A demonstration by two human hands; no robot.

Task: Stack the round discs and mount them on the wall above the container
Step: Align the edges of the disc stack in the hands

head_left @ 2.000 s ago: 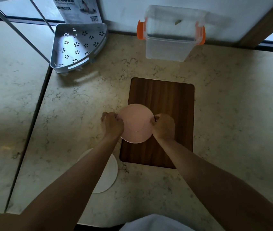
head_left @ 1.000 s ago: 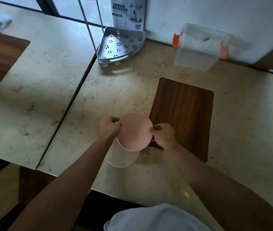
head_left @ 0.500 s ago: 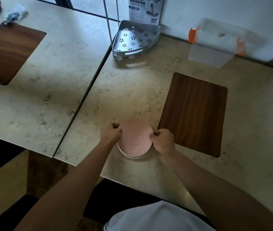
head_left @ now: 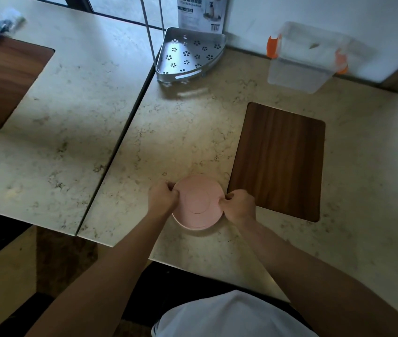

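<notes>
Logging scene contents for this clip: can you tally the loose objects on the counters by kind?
Pink round plastic disc, held by both hands: 1
Perforated metal corner shelf: 1
Clear plastic container with orange clips: 1
Printed product box: 1
Total: 4

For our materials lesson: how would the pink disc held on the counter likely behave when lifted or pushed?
The pink disc probably stays stiff: pinched at opposite edges by the left hand and right hand, it shows no sag. Thin and flat, it is likely light. On the smooth counter it would probably slide, not tip.
</notes>
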